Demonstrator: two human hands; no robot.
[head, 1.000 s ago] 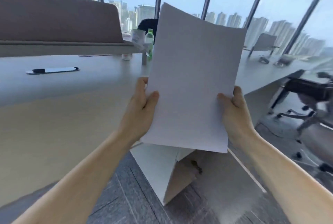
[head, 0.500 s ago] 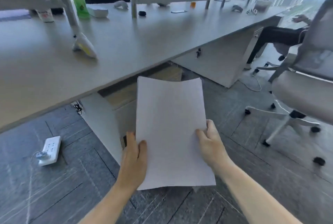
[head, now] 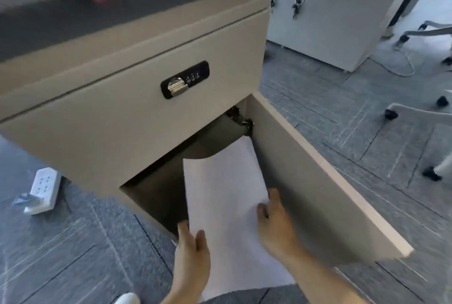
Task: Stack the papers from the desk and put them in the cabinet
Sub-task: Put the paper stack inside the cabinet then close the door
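A stack of white papers (head: 225, 196) is held lengthwise, its far end inside the lower opening of a beige cabinet (head: 117, 117). My left hand (head: 193, 252) grips the stack's near left edge, thumb on top. My right hand (head: 276, 228) holds the right edge, fingers over the sheet. The far end of the papers curls against the dark interior. The cabinet door (head: 318, 181) stands swung open to the right on its hinge (head: 241, 120).
A closed drawer with a black combination lock (head: 184, 82) sits above the opening. A white power strip (head: 45, 190) lies on the grey carpet at left. Chair legs with castors (head: 415, 112) stand at right. Another cabinet with keys (head: 297, 2) is behind.
The view dropped from the desk top to the floor cabinet. The papers, held up in front of me before, went down and forward into the open lower compartment, both hands still on them.
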